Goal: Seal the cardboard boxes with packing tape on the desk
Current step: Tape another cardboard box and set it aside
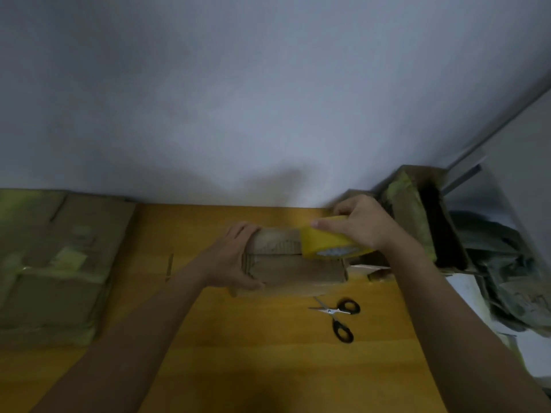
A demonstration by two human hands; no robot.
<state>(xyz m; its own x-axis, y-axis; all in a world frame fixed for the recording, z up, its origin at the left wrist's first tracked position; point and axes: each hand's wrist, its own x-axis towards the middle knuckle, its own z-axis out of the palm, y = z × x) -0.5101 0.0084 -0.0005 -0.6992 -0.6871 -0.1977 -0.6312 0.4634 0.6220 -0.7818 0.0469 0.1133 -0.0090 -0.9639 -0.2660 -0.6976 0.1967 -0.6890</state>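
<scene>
The cardboard box sat mid-surface, light and stiff; my left hand clasped its end, my right hand clamped the tape roll, seemingly touching its top.

Three boxes: one at centre, one at left, one at right. One tape roll. One pair of scissors. Two hands.

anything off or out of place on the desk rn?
Only the scissors stand out: lying with blades open on the desk, near the small box. Left hand steadies that box; right hand holds the tape roll against it.
</scene>
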